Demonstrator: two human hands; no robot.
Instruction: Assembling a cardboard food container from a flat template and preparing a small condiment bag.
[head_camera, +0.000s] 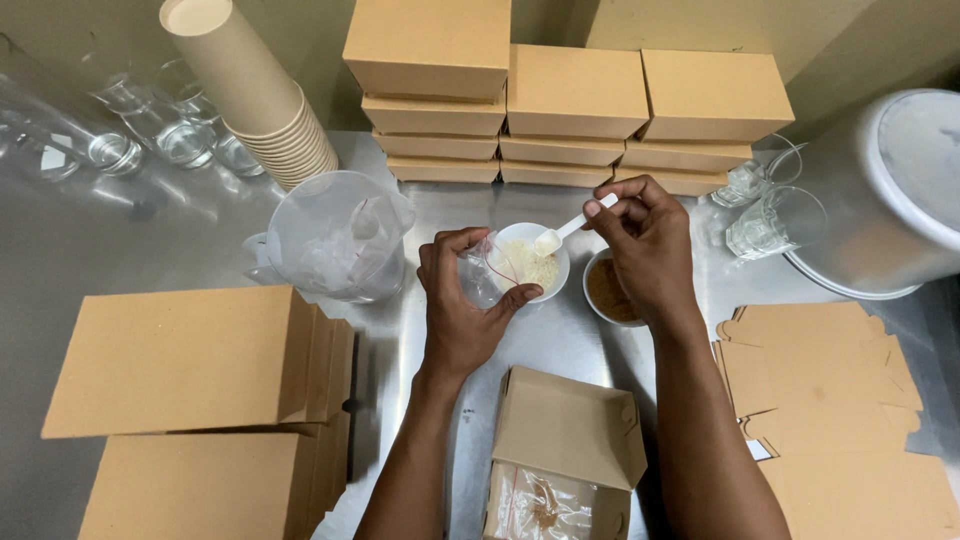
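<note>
I'm mid-fill: my left hand (462, 310) pinches a small clear bag (487, 272) open by its mouth, fingers closed on the plastic, just over the near rim of the white bowl (530, 262). My right hand (648, 245) grips the handle of a white spoon (572, 228), fingers closed around it, with the scoop end hanging over the bowl and pointing toward the bag. I judge the step in hand to be spooning the pale grains into the bag. The next move calls for tipping the scoop squarely into the bag's opening, and the mouth looks narrow and limp, so it needs holding wide or grains will spill on the surface (560, 340).

Containers:
- The white bowl holds a pale, grainy heap.
- A second bowl (610, 290), just right of it and partly under my right wrist, holds a brown powder.
- An open box (565, 460) near me already has one filled clear bag (535, 505) lying in it, with some brownish stuff inside.
- A clear jug (335, 240) to the left looks empty apart from something pale I can't make out.
- A tilted stack of paper cups (255, 95) leans behind it.
- Closed boxes (560, 100) are stacked at the back and more (190, 380) at my left; flat unfolded ones (830, 400) lie at right.
</note>
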